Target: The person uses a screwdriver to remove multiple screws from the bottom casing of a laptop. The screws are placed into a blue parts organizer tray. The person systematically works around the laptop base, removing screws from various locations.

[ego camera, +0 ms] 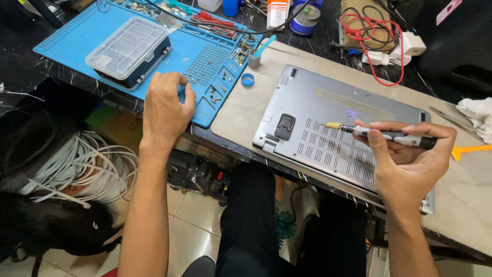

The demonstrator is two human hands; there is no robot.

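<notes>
Two hands are seen over the bench (464, 205), viewed from above. At far left a coil of white cable (84, 169) is seen below the bench edge. On the bench's left part a blue mat (205, 110) is laid, with a clear-lidded bit case (129, 50) on it and small screws (207, 64) scattered in its trays. The left hand (165, 105) is placed at the mat's near edge, fingers (180, 80) curled down onto the mat just beside the screws; whether anything is pinched cannot be told. A blue cap (247, 80) is seen just right of the mat. A grey laptop (328, 110) is laid bottom up on a beige pad (241, 110). A screwdriver (379, 133) is gripped in the right hand (410, 164), fingers closed round its handle, shaft nearly level, yellow tip (333, 125) over the vent slots. An orange pry tool (471, 150) lies at far right.
</notes>
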